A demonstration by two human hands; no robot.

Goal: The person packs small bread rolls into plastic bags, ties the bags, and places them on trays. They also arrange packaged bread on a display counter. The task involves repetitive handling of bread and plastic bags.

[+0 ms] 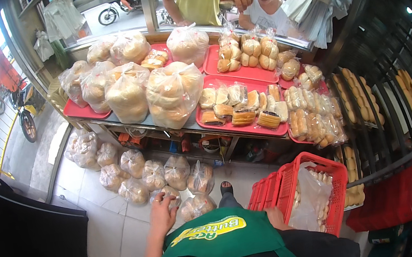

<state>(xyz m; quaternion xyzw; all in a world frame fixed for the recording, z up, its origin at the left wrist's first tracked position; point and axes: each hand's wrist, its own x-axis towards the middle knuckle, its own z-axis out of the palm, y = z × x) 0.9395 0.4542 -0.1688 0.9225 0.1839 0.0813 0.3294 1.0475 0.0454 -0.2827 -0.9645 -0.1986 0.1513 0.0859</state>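
Observation:
My left hand (161, 215) reaches down to the floor, and its fingers curl over the top of a clear plastic bag of buns (168, 191). Several more such bags (134, 175) lie around it on the pale tiles. My right hand (276, 218), partly hidden by my green apron (221, 241), grips the near rim of a red plastic basket (337, 194) held at my right side. Inside the basket is a clear bag with small buns (312, 200). More red baskets (260, 194) are stacked against it.
A counter ahead carries red trays (247, 128) with wrapped pastries and large bags of bread (173, 94). Two people stand behind its glass front (200, 4). A rack of bun trays (369, 107) rises at the right. A black bin (33, 239) stands at the left.

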